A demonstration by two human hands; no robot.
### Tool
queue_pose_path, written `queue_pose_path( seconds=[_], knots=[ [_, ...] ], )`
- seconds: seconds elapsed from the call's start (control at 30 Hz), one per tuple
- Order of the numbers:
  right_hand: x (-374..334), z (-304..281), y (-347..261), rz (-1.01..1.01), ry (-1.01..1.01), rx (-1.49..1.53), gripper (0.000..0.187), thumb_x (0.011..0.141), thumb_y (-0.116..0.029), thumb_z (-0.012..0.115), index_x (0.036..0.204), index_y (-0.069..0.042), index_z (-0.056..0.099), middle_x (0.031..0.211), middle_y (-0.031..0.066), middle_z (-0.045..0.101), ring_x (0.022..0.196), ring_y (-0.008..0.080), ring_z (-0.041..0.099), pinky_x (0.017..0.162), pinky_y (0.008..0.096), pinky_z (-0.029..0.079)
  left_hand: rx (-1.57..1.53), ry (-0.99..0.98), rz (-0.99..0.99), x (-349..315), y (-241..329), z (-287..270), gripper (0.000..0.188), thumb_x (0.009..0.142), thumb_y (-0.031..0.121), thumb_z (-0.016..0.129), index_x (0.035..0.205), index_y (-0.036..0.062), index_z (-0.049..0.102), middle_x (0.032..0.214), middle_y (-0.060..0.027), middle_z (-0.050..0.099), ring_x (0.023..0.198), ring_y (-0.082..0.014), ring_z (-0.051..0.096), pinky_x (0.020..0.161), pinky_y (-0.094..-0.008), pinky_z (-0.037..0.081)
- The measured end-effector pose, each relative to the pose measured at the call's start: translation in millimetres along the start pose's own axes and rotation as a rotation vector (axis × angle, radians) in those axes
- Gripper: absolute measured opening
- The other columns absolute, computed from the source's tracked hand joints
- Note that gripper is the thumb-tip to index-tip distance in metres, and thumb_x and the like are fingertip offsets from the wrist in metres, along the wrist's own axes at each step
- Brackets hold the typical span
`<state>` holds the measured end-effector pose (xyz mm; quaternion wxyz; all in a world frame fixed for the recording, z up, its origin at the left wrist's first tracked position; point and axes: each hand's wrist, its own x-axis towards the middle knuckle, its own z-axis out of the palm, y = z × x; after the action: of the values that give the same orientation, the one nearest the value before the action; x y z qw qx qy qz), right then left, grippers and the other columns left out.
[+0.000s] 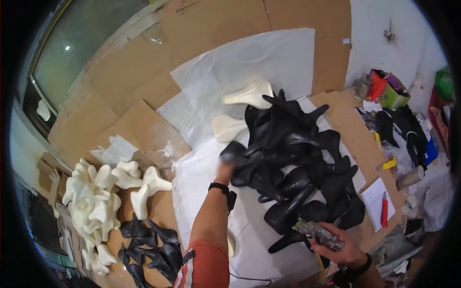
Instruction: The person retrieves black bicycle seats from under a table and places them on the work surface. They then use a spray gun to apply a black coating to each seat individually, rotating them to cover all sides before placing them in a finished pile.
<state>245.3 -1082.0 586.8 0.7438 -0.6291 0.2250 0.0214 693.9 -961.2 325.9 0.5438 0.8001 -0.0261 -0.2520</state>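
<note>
Black bicycle saddle covers or shells [273,129] lie in a large heap on white sheeting. My left hand [225,170] reaches to the heap's left edge, at a rounded black saddle piece [234,150]. Its fingers are smeared, so its grip cannot be made out. At the heap's near right side, my right hand [338,245] is closed around a grey, metallic hand tool [319,234] with a greenish end, whose exact kind is unclear. Two cream saddle-shaped foam pieces, one long [249,94] and one broader [229,128], rest beside the heap's far left.
Cream saddle pieces [93,201] are piled on cardboard at left, above a smaller black group [153,249]. On the right lie a spiral notepad [372,204], a red-handled cutter [384,211] and a glass jar [409,177]. A box [394,93] stands farther back. Cardboard lines the far wall.
</note>
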Motion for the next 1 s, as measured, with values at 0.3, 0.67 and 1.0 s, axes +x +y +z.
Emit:
queue_pose_path(
  seconds=[0.3,0.67,1.0],
  knots=[
    [-2,6,-2,-0.038,0.033,0.081,0.054,0.079,-0.007,0.068,0.127,-0.001,0.043,0.096,0.0050,0.060,0.090,0.0093,0.055,0.081,0.0255,0.044,-0.524,-0.226,-0.147,-88,8,-58,0.006,0.081,0.009,0.057,0.085,0.0057,0.056,0.066,-0.0030,0.055,0.053,-0.0133,0.052,0.054,-0.0267,0.045],
    [-5,54,7,-0.218,-0.147,-0.142,0.051,0.080,-0.009,0.068,0.124,0.000,0.045,0.093,0.0061,0.061,0.083,0.0099,0.058,0.074,0.0245,0.047,-1.046,0.213,-0.152,-251,-62,-86,0.019,0.078,-0.003,0.062,0.074,0.0100,0.048,0.061,-0.0018,0.053,0.056,-0.0161,0.053,0.060,-0.0286,0.044],
    [-17,66,-15,-0.195,-0.103,-0.077,0.055,0.080,-0.012,0.068,0.126,0.002,0.042,0.092,0.0045,0.061,0.084,0.0093,0.057,0.075,0.0264,0.049,-1.052,0.277,-0.090,-267,-95,-101,0.015,0.077,-0.002,0.061,0.076,0.0089,0.051,0.064,-0.0026,0.054,0.060,-0.0160,0.053,0.056,-0.0263,0.042]
  ],
)
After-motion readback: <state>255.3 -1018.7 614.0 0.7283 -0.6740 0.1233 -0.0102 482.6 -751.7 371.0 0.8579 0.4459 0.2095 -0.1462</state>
